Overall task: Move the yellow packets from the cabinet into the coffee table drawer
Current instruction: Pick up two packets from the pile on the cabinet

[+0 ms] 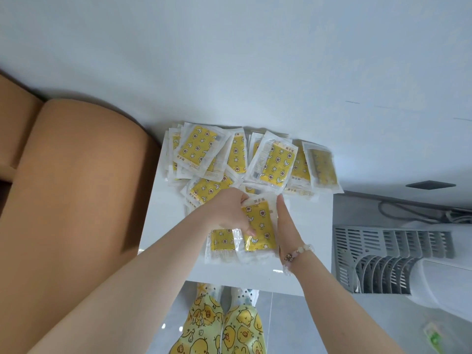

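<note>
Pinching yellow packet (260,226), left hand (227,213); right hand (287,223) flat, straight-fingered, beside its right edge.

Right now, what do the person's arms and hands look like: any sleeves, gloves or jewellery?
No sleeves or gloves show: left arm and right arm are bare to the picture's edge. The right wrist wears a bracelet of round beads, pale, pinkish and a few dark. No rings show on the left hand or right hand; the left wrist is bare.

One head-worn wide-angle camera looks steeply down, close over the white surface (166,221).
</note>
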The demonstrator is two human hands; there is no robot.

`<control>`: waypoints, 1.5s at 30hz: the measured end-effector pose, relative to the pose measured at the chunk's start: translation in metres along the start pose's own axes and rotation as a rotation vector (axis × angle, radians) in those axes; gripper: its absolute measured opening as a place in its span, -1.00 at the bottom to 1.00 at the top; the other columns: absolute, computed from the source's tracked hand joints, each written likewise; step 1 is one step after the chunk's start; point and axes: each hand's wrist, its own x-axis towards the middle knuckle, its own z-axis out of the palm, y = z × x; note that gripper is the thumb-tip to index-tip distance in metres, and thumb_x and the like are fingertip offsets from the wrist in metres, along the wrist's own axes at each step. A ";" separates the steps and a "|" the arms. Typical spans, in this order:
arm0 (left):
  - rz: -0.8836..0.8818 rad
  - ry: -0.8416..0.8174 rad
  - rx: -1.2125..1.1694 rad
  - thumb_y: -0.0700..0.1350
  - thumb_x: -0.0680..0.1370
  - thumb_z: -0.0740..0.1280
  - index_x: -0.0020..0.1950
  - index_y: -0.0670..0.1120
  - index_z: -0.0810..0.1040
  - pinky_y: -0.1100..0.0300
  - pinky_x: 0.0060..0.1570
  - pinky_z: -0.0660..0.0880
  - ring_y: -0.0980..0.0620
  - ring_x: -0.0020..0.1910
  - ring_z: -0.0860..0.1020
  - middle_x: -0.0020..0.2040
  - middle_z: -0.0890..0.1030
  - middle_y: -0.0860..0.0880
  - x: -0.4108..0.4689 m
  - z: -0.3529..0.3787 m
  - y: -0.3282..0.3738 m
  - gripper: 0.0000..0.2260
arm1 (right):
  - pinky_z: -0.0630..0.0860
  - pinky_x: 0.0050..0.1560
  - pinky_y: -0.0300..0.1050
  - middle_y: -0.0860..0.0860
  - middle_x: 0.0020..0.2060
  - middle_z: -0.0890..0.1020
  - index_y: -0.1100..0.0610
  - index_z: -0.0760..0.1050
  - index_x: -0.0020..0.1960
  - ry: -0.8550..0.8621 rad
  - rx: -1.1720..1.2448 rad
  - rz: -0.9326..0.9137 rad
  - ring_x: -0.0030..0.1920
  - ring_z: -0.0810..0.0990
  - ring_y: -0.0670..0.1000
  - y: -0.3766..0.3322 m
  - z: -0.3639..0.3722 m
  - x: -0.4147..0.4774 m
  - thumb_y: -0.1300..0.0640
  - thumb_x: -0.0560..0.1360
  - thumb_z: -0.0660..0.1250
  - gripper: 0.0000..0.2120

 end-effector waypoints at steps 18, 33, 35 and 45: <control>-0.174 0.513 -0.520 -0.14 0.44 0.46 0.28 -0.08 0.43 0.12 0.06 0.48 0.07 0.02 0.50 0.14 0.53 -0.02 0.010 0.020 -0.044 -0.56 | 0.44 0.11 -0.08 0.02 0.00 0.62 0.06 0.51 0.05 0.336 -0.219 -0.031 0.09 0.57 0.09 0.001 -0.039 0.006 0.01 0.50 0.37 -0.82; -0.380 0.678 -0.104 0.20 0.31 0.51 0.34 -0.10 0.38 -0.04 0.22 0.37 -0.13 0.30 0.42 0.29 0.48 -0.08 0.046 -0.009 -0.084 -0.28 | 0.50 0.15 -0.03 0.03 -0.04 0.66 0.06 0.55 0.04 0.318 -0.155 0.042 0.03 0.61 0.08 0.015 -0.053 -0.001 0.05 0.49 0.39 -0.84; -0.354 0.726 -0.012 0.22 0.32 0.50 0.29 -0.09 0.43 -0.05 0.19 0.38 -0.13 0.27 0.44 0.25 0.51 -0.08 0.044 -0.006 -0.081 -0.33 | 0.51 0.04 -0.11 0.00 -0.10 0.65 0.05 0.55 0.00 0.320 -0.148 0.041 -0.01 0.62 0.06 0.015 -0.053 -0.002 0.06 0.49 0.39 -0.88; -0.252 0.724 -0.318 0.00 0.38 0.52 0.01 -0.17 0.41 0.14 -0.17 0.39 -0.11 -0.02 0.52 -0.08 0.50 -0.05 0.008 0.025 -0.079 -0.60 | 0.30 0.06 -0.12 -0.04 -0.11 0.53 0.06 0.45 0.03 0.317 -0.101 0.049 0.03 0.43 0.03 0.018 -0.044 -0.006 0.06 0.50 0.37 -0.84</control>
